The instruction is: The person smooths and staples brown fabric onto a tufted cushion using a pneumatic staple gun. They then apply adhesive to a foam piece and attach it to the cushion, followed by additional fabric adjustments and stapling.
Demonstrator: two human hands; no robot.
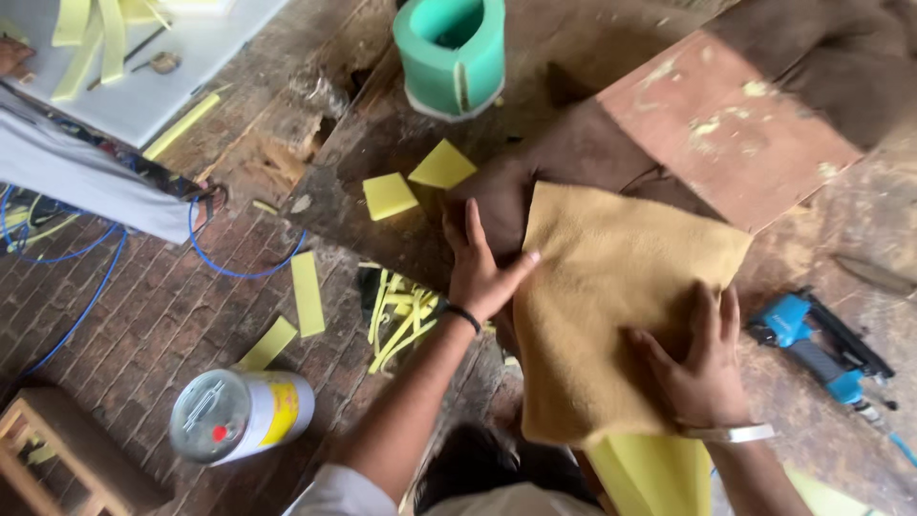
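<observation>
A tan fuzzy cloth (611, 306) is lying spread over a yellow foam block (650, 473) on the worn workbench (382, 162). Two yellow foam squares (415, 182) are lying just beyond it, a green foam cylinder (451, 53) is standing farther back, and a blue nail gun (817, 349) is resting to the right. The left hand (478, 268) is pressing flat, fingers open, on the cloth's left edge; the right hand (697, 368) is pressing open-palmed on its lower right.

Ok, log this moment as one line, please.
left hand flat at tan cloth edge | right hand pressing cloth | yellow foam under cloth | blue nail gun lying right
</observation>
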